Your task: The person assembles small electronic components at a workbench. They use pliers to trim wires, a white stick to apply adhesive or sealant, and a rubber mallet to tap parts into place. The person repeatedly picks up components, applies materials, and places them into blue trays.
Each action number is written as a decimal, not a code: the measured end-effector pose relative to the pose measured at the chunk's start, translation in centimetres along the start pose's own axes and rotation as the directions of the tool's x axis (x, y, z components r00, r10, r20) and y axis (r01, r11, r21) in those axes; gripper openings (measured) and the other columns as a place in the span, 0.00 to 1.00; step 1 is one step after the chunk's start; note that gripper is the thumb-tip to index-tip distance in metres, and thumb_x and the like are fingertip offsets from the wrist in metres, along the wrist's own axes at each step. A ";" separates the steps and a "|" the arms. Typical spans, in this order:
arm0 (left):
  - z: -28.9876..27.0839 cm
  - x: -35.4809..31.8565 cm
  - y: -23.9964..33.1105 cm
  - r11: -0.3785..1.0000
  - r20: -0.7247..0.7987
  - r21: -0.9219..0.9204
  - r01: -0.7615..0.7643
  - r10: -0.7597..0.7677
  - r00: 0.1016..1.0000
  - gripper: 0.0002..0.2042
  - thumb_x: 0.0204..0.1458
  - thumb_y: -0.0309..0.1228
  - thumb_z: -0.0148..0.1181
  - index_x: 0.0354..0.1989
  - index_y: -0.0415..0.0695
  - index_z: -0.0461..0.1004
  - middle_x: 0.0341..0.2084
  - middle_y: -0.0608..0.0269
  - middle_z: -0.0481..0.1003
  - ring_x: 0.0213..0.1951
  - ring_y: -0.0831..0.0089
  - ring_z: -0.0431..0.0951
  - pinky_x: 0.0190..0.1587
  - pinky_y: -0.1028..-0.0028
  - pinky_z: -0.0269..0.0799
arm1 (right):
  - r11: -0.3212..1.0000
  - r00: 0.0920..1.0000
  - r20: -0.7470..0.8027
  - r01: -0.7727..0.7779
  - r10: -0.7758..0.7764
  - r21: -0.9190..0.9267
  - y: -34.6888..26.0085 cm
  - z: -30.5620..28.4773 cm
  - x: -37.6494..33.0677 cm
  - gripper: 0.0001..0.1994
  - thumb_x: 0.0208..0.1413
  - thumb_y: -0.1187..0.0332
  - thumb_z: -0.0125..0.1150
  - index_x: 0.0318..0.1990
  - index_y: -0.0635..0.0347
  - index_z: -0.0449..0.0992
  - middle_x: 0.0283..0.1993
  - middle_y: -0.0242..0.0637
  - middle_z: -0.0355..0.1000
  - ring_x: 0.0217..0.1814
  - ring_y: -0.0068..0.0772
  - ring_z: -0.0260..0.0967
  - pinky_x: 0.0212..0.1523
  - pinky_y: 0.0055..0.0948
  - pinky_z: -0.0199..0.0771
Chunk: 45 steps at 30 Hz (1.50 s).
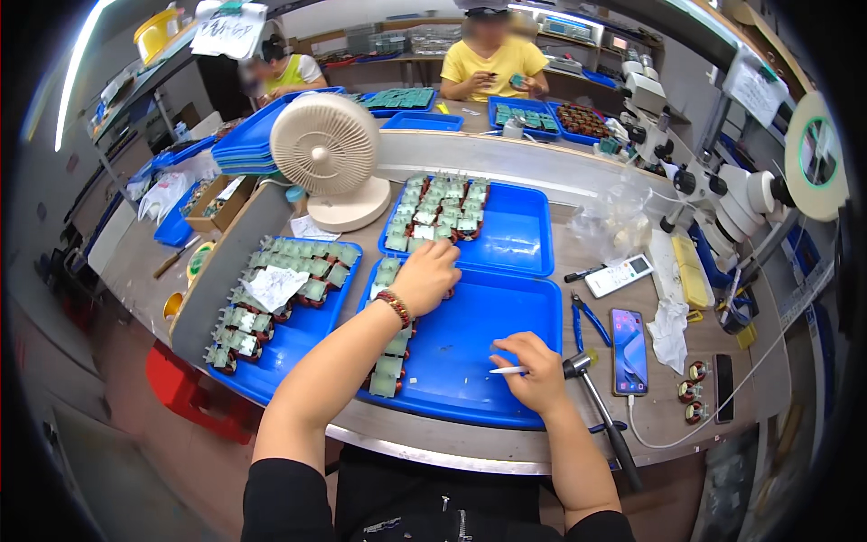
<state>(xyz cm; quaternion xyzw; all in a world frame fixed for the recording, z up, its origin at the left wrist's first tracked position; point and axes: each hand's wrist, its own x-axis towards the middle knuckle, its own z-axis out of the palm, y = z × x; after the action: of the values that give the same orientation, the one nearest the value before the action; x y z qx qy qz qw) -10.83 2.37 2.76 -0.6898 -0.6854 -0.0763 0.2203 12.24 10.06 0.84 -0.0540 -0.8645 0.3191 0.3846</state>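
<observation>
My left hand reaches over the left side of the near blue tray, close to the far tray's edge. Its fingers are curled, and a bit of a coil part with reddish-brown winding shows beneath them; most of it is hidden. Between the fingers of my right hand is a slim white pen-like stick, its pointed tip facing left above the near tray. Green-topped coil parts stand in a column along that tray's left side, partly behind my forearm.
More coil parts fill the far blue tray and the left blue tray. A fan stands behind. At right lie a hammer, pliers, a charging phone and a remote. A person works across the partition.
</observation>
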 end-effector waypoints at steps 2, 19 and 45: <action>0.2 -0.1 0.1 1.000 0.040 -0.023 0.009 -0.008 0.999 0.07 0.31 0.29 0.58 0.23 0.45 0.75 0.36 0.60 0.68 0.45 0.63 0.64 0.48 0.68 0.60 | 1.000 1.000 -0.004 -0.001 0.001 -0.006 -0.3 -0.1 0.0 0.09 0.40 0.74 0.65 0.33 0.57 0.76 0.31 0.38 0.72 0.30 0.36 0.71 0.28 0.28 0.71; -4.6 -12.3 -5.2 0.866 -0.185 0.099 0.490 -0.468 0.864 0.17 0.32 0.21 0.52 0.35 0.47 0.74 0.46 0.55 0.66 0.54 0.55 0.59 0.56 0.58 0.52 | 0.997 0.997 0.038 -0.065 0.064 0.041 0.0 0.5 -0.2 0.09 0.39 0.78 0.65 0.32 0.62 0.75 0.29 0.38 0.71 0.26 0.31 0.67 0.21 0.24 0.64; -9.5 -3.8 5.6 -0.190 0.460 -0.876 0.443 -0.061 0.886 0.31 0.35 0.14 0.63 0.51 0.43 0.59 0.41 0.62 0.69 0.47 0.74 0.69 0.50 0.73 0.66 | 0.569 0.912 0.343 -0.409 0.225 0.714 -1.7 -1.0 -0.6 0.32 0.39 0.79 0.66 0.56 0.57 0.63 0.44 0.33 0.65 0.26 0.13 0.58 0.26 0.12 0.59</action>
<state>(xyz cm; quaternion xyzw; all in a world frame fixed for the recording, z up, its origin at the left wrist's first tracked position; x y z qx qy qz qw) -3.63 -4.73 8.58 -0.4656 -0.5379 -0.5138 -0.4795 13.61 9.04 1.98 -0.0045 -0.6549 0.7257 0.2109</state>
